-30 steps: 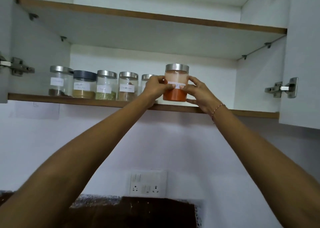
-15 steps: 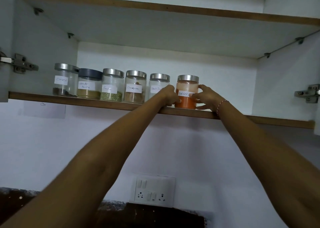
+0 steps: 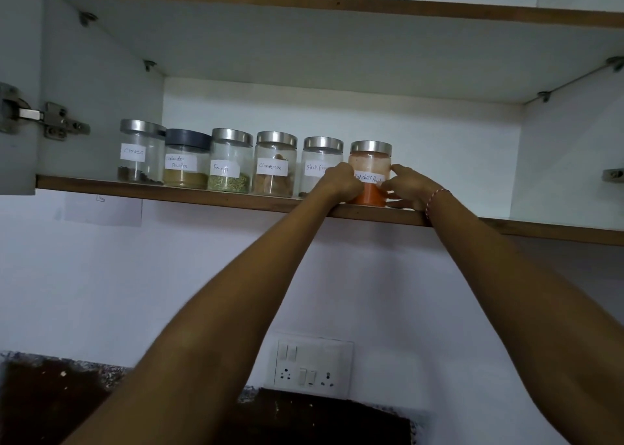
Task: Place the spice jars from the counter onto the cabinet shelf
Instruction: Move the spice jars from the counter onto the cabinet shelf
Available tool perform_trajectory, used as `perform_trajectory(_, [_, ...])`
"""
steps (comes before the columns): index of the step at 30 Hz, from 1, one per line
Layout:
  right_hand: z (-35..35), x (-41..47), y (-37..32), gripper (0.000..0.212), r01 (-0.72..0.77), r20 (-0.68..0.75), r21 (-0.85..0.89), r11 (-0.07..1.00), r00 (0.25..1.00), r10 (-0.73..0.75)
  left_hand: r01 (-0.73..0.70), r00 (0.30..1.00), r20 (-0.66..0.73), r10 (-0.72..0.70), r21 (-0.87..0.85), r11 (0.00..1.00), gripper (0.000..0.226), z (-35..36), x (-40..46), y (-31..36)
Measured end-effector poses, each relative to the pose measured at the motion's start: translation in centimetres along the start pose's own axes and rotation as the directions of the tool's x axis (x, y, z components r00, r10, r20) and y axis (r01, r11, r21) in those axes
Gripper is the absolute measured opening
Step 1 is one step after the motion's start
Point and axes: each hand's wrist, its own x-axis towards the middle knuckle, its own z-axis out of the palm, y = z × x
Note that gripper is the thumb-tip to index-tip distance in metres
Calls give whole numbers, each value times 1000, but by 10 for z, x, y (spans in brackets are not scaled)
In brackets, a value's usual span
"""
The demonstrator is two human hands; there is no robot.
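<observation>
Red chilli powder jar (image 3: 370, 174), clear glass with brushed steel lid and white handwritten label, stands upright on the wood-edged lower cabinet shelf (image 3: 169, 193), rightmost in a row of six.

Left hand (image 3: 341, 183): fingers curled round the jar's left side, touching it. It also covers the lower right part of the neighbouring black pepper jar (image 3: 319, 166), clear glass, steel lid.

Right hand (image 3: 410, 188): fingers bent against the jar's right side, thumb and forefinger near the label; a red-and-white thread bracelet (image 3: 435, 201) on the wrist. Both hands clamp the jar between them.

Rest of row, left from the black pepper: cinnamon jar (image 3: 275, 164), fennel jar (image 3: 231, 161), both steel-lidded; coriander powder jar (image 3: 186, 159) with dark grey lid; cloves jar (image 3: 140, 151), steel-lidded, far left. Jars stand just beside one another.

Steel door hinge (image 3: 44, 120) on left cabinet wall. White switch-and-socket plate (image 3: 310, 365) on the wall below, between the forearms.
</observation>
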Motion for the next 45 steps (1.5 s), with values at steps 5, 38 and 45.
perform_trajectory(5, [-8,-18,-2,52,77,-419,-108,991,901,-116,-180,832,-493,255,195,964,32,6,-29,-1])
perform_trajectory(38, [229,-414,425,94,-436,199,-148,888,866,458,700,690,531,-492,-319,639,43,318,-459,-247])
perform_trajectory(45, [227,-410,422,79,-451,112,-51,891,884,454,692,668,615,-419,-306,654,60,305,-453,-252])
